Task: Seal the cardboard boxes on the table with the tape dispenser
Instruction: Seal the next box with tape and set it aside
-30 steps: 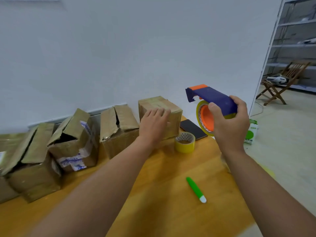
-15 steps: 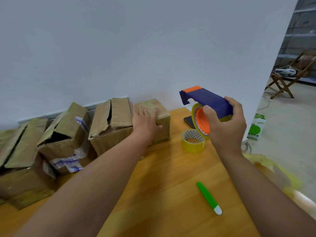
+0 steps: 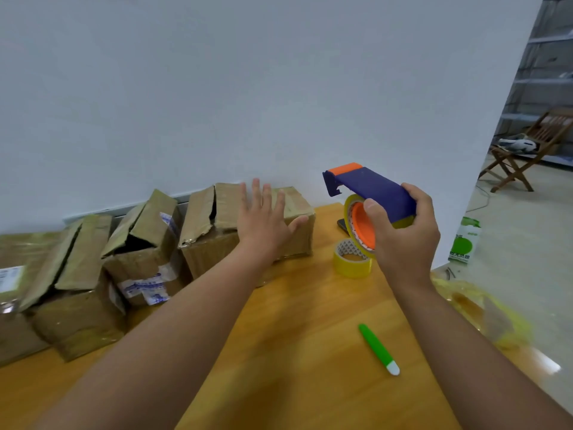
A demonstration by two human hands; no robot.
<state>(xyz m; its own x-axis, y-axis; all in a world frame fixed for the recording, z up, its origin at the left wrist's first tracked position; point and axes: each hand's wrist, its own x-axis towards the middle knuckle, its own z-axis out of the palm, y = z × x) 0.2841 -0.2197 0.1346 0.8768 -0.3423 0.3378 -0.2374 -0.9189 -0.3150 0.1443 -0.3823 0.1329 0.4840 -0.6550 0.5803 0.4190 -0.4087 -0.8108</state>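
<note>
Boxes: left hand has lifted, fingers now spread.

A row of worn brown cardboard boxes is set along the far edge of the wooden desk, against the wall. The rightmost box is closed; the box beside it has its flaps nearly shut with a gap between them. Two boxes further left have flaps raised, one bearing torn white labels. A purple tape dispenser with an orange tip and orange hub, loaded with yellow tape, is held above the desk's right side.
</note>
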